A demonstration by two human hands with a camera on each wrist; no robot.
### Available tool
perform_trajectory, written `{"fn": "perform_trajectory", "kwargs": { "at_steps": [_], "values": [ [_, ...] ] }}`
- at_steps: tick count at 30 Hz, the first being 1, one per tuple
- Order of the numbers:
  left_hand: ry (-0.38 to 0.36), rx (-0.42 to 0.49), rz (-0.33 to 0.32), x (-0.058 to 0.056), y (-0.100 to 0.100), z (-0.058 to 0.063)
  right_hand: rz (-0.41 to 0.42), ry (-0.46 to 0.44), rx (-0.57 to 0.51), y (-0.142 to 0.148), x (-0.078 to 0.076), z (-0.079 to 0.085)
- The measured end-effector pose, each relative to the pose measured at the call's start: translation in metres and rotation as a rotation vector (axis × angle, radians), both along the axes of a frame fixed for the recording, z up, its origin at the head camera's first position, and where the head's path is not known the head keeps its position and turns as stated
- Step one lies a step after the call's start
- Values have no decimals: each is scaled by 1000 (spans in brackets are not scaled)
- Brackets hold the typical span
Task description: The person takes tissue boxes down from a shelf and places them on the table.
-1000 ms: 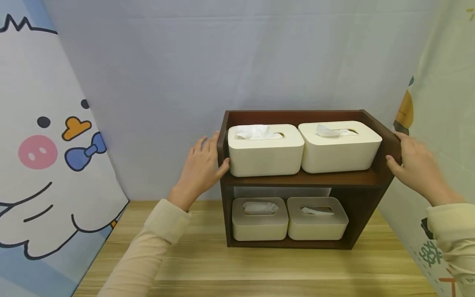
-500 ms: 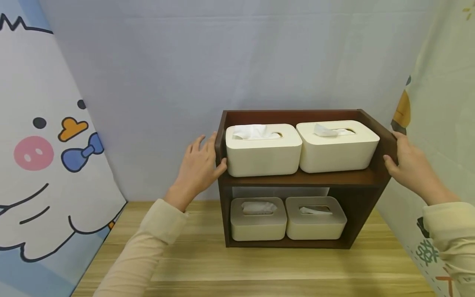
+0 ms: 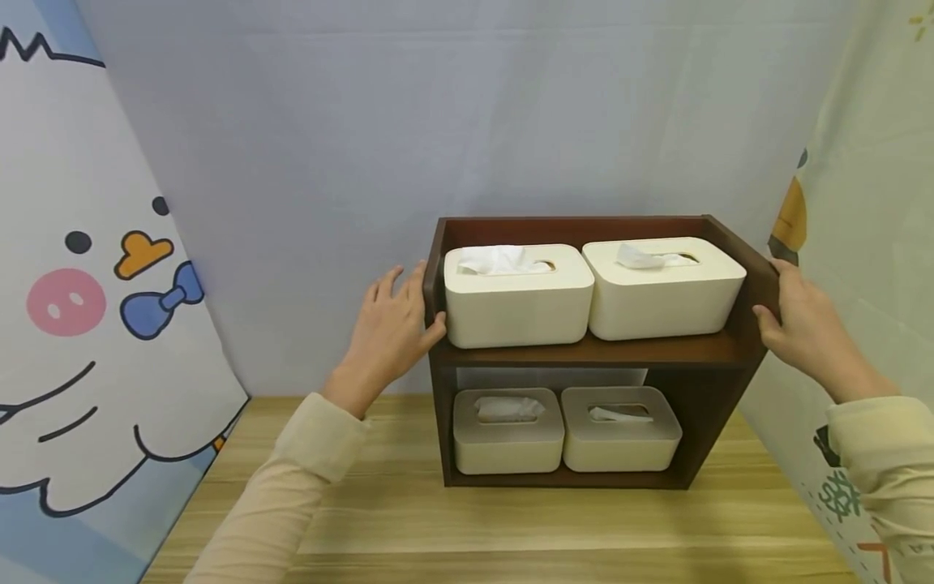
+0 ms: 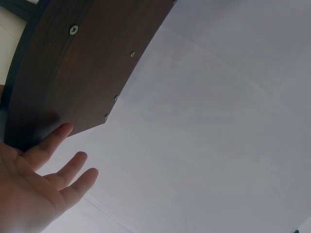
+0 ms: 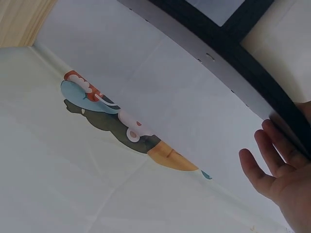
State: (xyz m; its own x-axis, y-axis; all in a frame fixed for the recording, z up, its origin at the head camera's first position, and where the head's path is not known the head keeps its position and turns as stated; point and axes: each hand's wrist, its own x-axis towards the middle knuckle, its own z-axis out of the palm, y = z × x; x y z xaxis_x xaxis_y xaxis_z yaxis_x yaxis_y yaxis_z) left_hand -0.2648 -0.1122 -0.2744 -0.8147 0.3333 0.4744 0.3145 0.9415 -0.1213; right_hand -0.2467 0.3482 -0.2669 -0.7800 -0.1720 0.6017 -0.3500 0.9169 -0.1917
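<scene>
Between both hands: dark shelf (image 3: pixel 598 355) of tissue boxes (image 3: pixel 520 315), likely held for balance.
Left hand (image 3: pixel 383 328): pinches adjoining panel (image 4: pixel 77 63), fingers spread.
Right hand (image 3: pixel 808 332): pinches opposite panel (image 5: pixel 209 57).

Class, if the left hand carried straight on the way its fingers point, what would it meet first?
Beyond the shelf that the left hand is holding, probably the grey cloth behind, though the gap's depth is unclear.
</scene>
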Motion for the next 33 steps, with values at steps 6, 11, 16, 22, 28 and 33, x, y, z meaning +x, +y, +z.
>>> {"fn": "perform_trajectory", "kwargs": {
  "at_steps": [6, 11, 16, 22, 28, 33],
  "values": [
    [-1, 2, 3, 1, -2, 0, 0, -17, 4, -4, 2, 0],
    [2, 16, 3, 3, -8, 0, -6, -40, 11, -10, 5, 2],
    [-9, 29, 1, 5, -16, 0, -19, -74, 16, -18, 7, 3],
    [-16, 44, 1, 7, -28, 1, -8, -86, 13, -29, 9, 3],
    [-14, 46, 12, 10, -41, 0, 4, -102, 20, -41, 10, 5],
    [-27, 53, 30, 13, -51, 1, 14, -140, 16, -51, 12, 5]
  ]
}}
